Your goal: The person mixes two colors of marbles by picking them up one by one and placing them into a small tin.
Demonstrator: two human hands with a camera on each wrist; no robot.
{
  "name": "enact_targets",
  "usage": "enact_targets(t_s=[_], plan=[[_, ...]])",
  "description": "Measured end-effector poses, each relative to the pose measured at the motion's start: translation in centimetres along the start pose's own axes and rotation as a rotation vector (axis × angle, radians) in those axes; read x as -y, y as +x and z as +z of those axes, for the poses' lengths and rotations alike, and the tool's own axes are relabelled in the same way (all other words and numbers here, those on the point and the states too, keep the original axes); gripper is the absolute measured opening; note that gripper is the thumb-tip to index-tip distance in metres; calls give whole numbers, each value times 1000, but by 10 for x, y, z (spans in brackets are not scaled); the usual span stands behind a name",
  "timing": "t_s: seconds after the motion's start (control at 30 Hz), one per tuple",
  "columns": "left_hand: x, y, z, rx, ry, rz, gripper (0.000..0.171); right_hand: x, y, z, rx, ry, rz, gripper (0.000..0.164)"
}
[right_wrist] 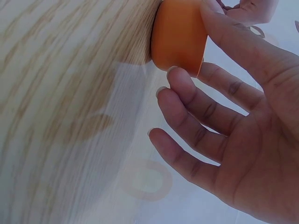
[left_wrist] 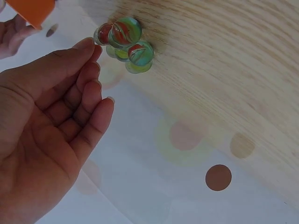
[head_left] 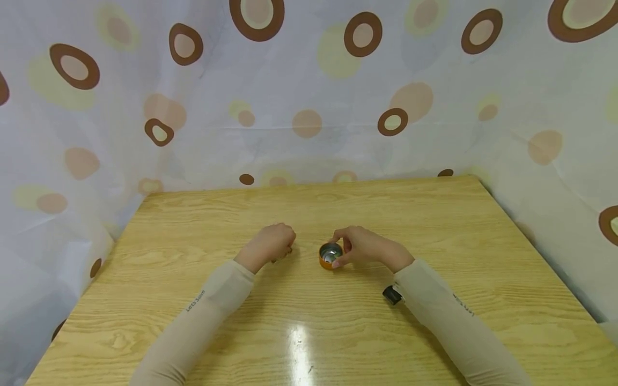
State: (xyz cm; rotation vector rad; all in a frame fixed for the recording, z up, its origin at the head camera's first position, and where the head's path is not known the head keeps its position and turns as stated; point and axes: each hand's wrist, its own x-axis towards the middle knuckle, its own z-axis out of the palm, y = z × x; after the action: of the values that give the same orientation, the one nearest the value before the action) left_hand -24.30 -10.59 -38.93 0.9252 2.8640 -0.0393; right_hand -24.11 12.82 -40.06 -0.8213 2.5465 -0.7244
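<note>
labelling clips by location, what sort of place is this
Probably a makeshift indoor workspace: spotted sheeting rises behind and on both sides of a wooden table, where an orange cup is being handled.

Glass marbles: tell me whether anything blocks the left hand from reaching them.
Nothing visible does: in the left wrist view, the fingers of the left hand end right beside the glass marbles. Whether they touch is unclear.
</note>
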Motion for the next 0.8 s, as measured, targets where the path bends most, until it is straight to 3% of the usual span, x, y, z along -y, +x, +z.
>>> enact_targets(t_s=[0.27,0.8], plan=[[-2,1,1,5,-24,-9,18,1,-1,1,-4,5,-3,51],[-2,2,6,-34,29,43,13,2,-1,0,-6,3,-24,50]])
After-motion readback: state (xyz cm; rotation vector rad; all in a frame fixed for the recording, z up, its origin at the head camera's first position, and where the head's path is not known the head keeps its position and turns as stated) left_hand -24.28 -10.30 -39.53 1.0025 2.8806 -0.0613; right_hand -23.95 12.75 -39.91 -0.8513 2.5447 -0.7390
